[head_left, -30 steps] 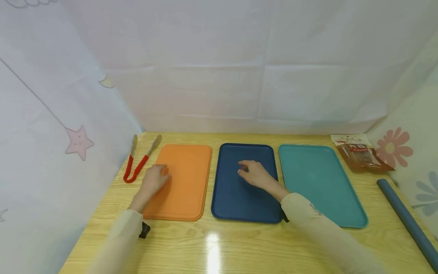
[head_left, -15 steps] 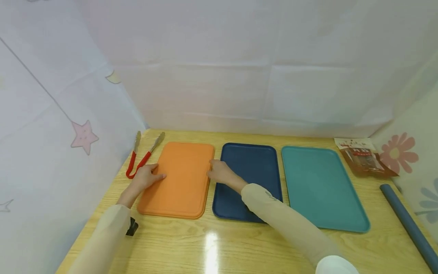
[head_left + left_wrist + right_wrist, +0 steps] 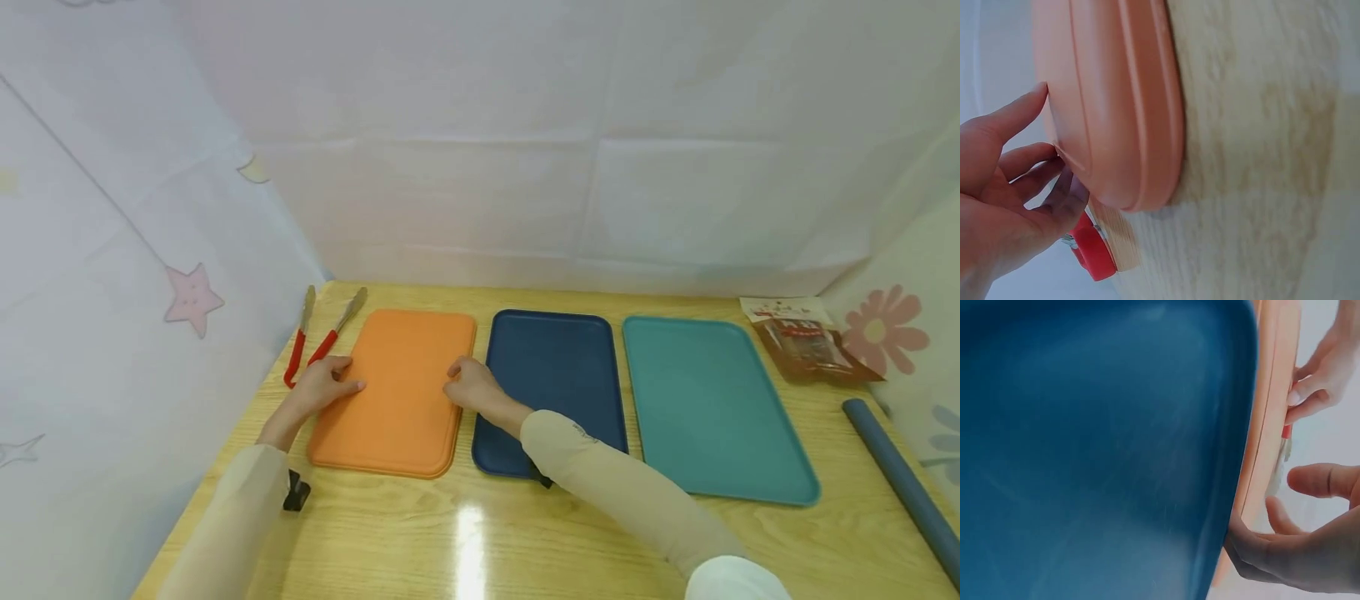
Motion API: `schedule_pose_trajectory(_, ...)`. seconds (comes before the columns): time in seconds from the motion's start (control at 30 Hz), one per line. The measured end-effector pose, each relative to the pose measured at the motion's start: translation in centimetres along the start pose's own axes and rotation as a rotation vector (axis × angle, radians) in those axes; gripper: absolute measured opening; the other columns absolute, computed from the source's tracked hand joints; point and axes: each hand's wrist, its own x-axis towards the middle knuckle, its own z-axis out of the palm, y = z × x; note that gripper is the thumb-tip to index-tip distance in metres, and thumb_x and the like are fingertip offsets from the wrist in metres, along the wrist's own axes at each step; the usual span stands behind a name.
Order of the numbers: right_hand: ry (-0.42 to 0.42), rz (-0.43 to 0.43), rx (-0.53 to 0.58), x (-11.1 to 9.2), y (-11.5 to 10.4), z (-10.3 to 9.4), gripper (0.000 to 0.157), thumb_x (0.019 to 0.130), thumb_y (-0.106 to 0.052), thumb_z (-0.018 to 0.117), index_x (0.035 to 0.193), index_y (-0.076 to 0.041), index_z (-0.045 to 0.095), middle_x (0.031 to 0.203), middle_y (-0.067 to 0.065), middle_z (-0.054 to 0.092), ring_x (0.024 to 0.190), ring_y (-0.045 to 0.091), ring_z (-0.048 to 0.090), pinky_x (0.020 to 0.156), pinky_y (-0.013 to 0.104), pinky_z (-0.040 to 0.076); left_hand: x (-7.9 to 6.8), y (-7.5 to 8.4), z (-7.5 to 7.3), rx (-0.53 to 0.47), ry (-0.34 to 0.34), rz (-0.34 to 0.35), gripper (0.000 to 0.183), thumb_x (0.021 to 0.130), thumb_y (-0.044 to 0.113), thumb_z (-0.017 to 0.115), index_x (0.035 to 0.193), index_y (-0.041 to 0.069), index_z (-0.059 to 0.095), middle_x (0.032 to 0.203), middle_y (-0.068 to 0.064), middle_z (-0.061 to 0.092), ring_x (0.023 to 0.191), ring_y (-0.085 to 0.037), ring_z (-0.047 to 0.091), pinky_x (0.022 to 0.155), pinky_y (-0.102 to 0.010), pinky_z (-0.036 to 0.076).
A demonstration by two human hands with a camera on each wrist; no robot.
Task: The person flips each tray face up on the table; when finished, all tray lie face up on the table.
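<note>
An orange tray point(image 3: 401, 375) lies flat side up on the left part of the table, its edge doubled along the front. My left hand point(image 3: 318, 387) grips its left edge, thumb on the top face and fingers at the side, as the left wrist view shows. At the right edge is my right hand point(image 3: 476, 390), its fingers bent at the rim. Its thumb is raised off the surface in the right wrist view. Under the right forearm lies a dark blue tray point(image 3: 555, 358). Red-handled tongs point(image 3: 330, 340) lie beyond my left hand, partly hidden by it.
A teal tray point(image 3: 712, 408) is on the right of the wooden table point(image 3: 390, 533). Behind it sits a brown food packet point(image 3: 806, 342). A grey-blue rolled tube point(image 3: 900, 483) lies along the right edge. Printed white cloth point(image 3: 465, 142) hangs around the table.
My right hand has moved left from over the blue tray to the orange tray's right edge. My left hand has shifted slightly left to its left edge. The view has moved a little.
</note>
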Motion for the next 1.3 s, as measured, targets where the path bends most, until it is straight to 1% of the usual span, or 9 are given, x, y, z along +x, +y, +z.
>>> schedule_pose_trajectory(0.13,-0.009,0.045,0.16,-0.2,0.0,-0.3,0.023,0.091,-0.008,0.06,0.112,-0.002,0.056,0.108,0.012,0.055,0.08,0.026,0.053,0.074,0.042,0.046,0.1,0.0,-0.1,-0.006,-0.015,-0.011,0.066,0.092,0.022,0.068,0.137,-0.017,0.04,0.137,-0.037,0.042,0.121,-0.049,0.045,0.097,-0.057,0.041)
schedule_pose_trajectory(0.27,0.037,0.07,0.276,-0.2,0.1,-0.5,0.016,0.088,-0.008,0.063,0.102,-0.006,0.056,0.108,0.011,0.054,0.087,0.029,0.052,0.08,0.047,0.046,0.2,0.0,-0.1,-0.009,-0.04,-0.029,0.068,0.092,0.023,0.068,0.138,-0.017,0.038,0.137,-0.037,0.04,0.121,-0.05,0.044,0.097,-0.058,0.041)
schedule_pose_trajectory(0.53,0.136,0.095,0.488,0.1,0.4,-0.6,0.031,0.083,0.0,0.065,0.114,0.0,0.059,0.12,0.017,0.051,0.099,0.028,0.055,0.08,0.048,0.055,0.2,-0.5,-0.1,-0.061,-0.078,-0.044,0.069,0.094,0.022,0.065,0.142,-0.016,0.032,0.138,-0.038,0.039,0.12,-0.049,0.046,0.092,-0.054,0.046)
schedule_pose_trajectory(0.63,0.157,0.101,0.524,0.0,0.6,-0.6,0.035,0.082,0.002,0.065,0.116,0.001,0.057,0.118,0.018,0.05,0.093,0.027,0.055,0.078,0.047,0.055,0.1,-0.5,-0.1,-0.081,-0.086,-0.044,0.07,0.095,0.022,0.064,0.143,-0.015,0.03,0.139,-0.038,0.038,0.118,-0.048,0.047,0.092,-0.053,0.046)
schedule_pose_trajectory(0.77,0.225,0.082,0.507,-0.2,0.6,-0.5,0.032,0.08,0.001,0.067,0.111,-0.002,0.059,0.12,0.015,0.053,0.064,0.019,0.047,0.061,0.037,0.049,0.0,-0.4,0.0,-0.111,-0.096,-0.056,0.073,0.095,0.025,0.063,0.145,-0.014,0.027,0.14,-0.038,0.036,0.118,-0.047,0.047,0.092,-0.052,0.046)
schedule_pose_trajectory(0.83,0.269,0.061,0.521,-0.1,0.6,-0.5,0.031,0.08,0.004,0.067,0.109,-0.001,0.059,0.122,0.016,0.055,0.058,0.023,0.048,0.059,0.037,0.046,-0.2,-0.6,0.0,-0.124,-0.094,-0.069,0.075,0.096,0.029,0.062,0.146,-0.013,0.026,0.14,-0.037,0.037,0.118,-0.046,0.047,0.092,-0.051,0.047)
schedule_pose_trajectory(0.97,0.334,-0.002,0.604,0.2,0.4,-0.5,0.031,0.08,0.012,0.066,0.109,0.003,0.058,0.119,0.021,0.056,0.071,0.034,0.063,0.069,0.044,0.055,-0.4,-0.7,0.2,-0.173,-0.1,-0.09,0.077,0.096,0.036,0.06,0.147,-0.011,0.025,0.143,-0.035,0.035,0.126,-0.047,0.042,0.097,-0.053,0.043)
schedule_pose_trajectory(1.07,0.325,-0.044,0.679,0.5,0.5,-1.0,0.035,0.082,0.014,0.065,0.115,0.004,0.057,0.117,0.023,0.057,0.079,0.033,0.067,0.078,0.049,0.055,-0.3,-0.4,0.4,-0.208,-0.107,-0.101,0.078,0.097,0.037,0.058,0.148,-0.011,0.024,0.146,-0.035,0.031,0.131,-0.048,0.036,0.102,-0.056,0.038)
schedule_pose_trajectory(1.3,0.161,-0.055,0.749,0.8,0.3,-2.2,0.062,0.087,0.009,0.063,0.144,-0.004,0.042,0.118,0.023,0.058,0.091,0.025,0.068,0.086,0.049,0.053,-0.7,-0.2,0.5,-0.203,-0.087,-0.108,0.078,0.097,0.039,0.057,0.148,-0.01,0.024,0.147,-0.035,0.029,0.131,-0.048,0.036,0.103,-0.056,0.037)
